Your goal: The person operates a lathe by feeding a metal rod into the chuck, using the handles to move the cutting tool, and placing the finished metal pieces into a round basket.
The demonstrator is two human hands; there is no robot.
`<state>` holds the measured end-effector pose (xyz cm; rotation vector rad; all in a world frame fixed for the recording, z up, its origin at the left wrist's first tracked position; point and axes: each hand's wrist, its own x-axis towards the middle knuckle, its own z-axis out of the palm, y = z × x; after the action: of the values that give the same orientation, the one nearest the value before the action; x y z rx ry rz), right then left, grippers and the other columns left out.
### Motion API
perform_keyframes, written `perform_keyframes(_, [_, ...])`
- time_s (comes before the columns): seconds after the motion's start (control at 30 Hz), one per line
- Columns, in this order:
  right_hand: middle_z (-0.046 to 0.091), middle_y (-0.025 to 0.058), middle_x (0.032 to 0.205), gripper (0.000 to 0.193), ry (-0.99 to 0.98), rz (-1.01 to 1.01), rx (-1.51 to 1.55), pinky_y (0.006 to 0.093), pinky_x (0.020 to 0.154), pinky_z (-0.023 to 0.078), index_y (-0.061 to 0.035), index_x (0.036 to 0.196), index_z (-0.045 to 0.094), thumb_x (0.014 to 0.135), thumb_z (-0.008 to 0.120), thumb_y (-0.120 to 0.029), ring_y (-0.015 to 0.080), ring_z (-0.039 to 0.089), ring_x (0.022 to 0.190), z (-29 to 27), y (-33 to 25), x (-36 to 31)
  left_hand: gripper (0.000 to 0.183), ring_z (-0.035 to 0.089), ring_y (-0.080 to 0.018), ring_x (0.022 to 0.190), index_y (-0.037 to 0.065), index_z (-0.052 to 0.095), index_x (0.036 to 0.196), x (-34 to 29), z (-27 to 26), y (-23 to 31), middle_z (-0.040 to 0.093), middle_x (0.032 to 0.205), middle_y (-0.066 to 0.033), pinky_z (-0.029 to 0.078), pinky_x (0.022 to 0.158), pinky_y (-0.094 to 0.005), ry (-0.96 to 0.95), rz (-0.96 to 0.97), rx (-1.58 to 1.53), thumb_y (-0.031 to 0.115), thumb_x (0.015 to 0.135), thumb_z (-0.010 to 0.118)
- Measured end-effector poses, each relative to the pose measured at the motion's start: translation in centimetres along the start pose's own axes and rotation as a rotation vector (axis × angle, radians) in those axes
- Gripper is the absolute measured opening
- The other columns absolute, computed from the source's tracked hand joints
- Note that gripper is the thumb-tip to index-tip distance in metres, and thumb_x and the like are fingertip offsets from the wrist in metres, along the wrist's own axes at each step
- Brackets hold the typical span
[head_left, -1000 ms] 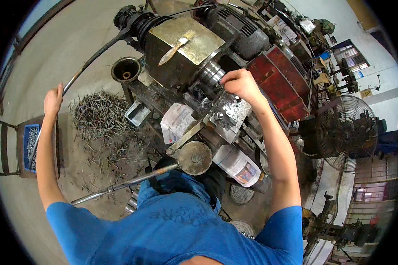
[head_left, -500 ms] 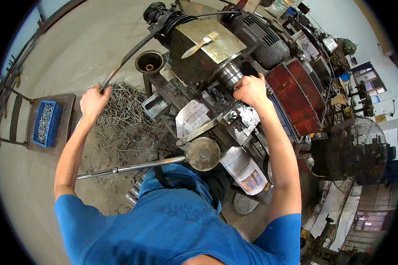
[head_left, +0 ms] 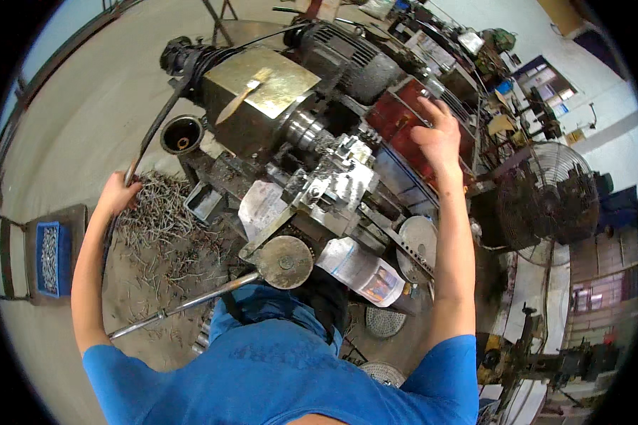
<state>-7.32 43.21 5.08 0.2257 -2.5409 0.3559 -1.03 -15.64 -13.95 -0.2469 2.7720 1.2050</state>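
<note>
I stand over a greasy metal lathe (head_left: 312, 134) with a brass-coloured cover and a shiny tool block (head_left: 337, 184) in its middle. My left hand (head_left: 117, 195) is closed around a long dark lever (head_left: 156, 124) that runs up to the machine's left end. My right hand (head_left: 439, 131) hovers with fingers spread above the red housing (head_left: 404, 113) on the machine's right, holding nothing. A wooden-handled brush (head_left: 244, 95) lies on the cover. A long steel rod with a round disc (head_left: 283, 262) juts out below the tool block.
A heap of short metal pieces (head_left: 163, 227) lies on the floor at left. A blue crate (head_left: 49, 258) of parts sits on a stand at far left. A standing fan (head_left: 546, 205) is at right, and cluttered benches run behind it.
My right hand left the tool block and rose over the red housing, fingers opening. My left hand swung from the open air to the lever and closed on it.
</note>
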Motion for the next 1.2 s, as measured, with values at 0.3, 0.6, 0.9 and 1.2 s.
perform_keyframes(0.3, [0.049,0.0179,0.131,0.047,0.081,0.226,0.11,0.0348,0.097,0.04,-0.0022,0.104,0.065,0.059,0.059,-0.013,0.0315,0.049,0.119,-8.1,5.3,-10.0,0.02,0.056,-0.015,0.045,-0.005,0.056,0.083,0.0,0.1,0.1,0.056,0.057,-0.0067,0.044,0.042,-0.028,-0.069,0.029,-0.172,0.015,0.084,0.059])
perform_keyframes(0.6, [0.066,0.0106,0.097,0.043,0.024,0.678,-0.157,0.0286,0.083,0.045,0.0016,0.103,0.063,0.062,0.055,-0.005,0.0185,0.061,0.092,-15.3,9.4,-35.0,0.038,0.057,-0.0146,0.069,-0.004,0.054,0.111,2.1,-1.8,-2.6,0.056,0.077,-0.005,0.05,0.064,-0.0306,-0.246,-0.088,-0.311,0.026,0.088,0.06])
perform_keyframes(0.9, [0.065,0.0207,0.089,0.028,-0.47,1.323,-0.223,0.0396,0.076,0.051,-0.0066,0.084,0.07,0.06,0.065,-0.02,0.0345,0.063,0.081,-10.2,4.1,-64.0,0.038,0.056,-0.0132,0.068,0.0,0.054,0.113,4.0,-1.8,-4.7,0.056,0.075,-0.0034,0.049,0.061,-0.0276,-0.276,-0.146,-0.369,0.029,0.088,0.061])
perform_keyframes(1.2, [0.062,0.0196,0.101,0.036,-0.595,1.32,-0.267,0.0352,0.087,0.047,-0.0007,0.091,0.068,0.058,0.061,-0.015,0.0339,0.059,0.097,-5.2,-0.2,-69.9,0.037,0.053,-0.0116,0.067,0.003,0.056,0.107,4.0,-2.4,-4.5,0.052,0.07,0.0003,0.046,0.06,-0.0265,-0.366,-0.133,-0.446,0.03,0.085,0.066])
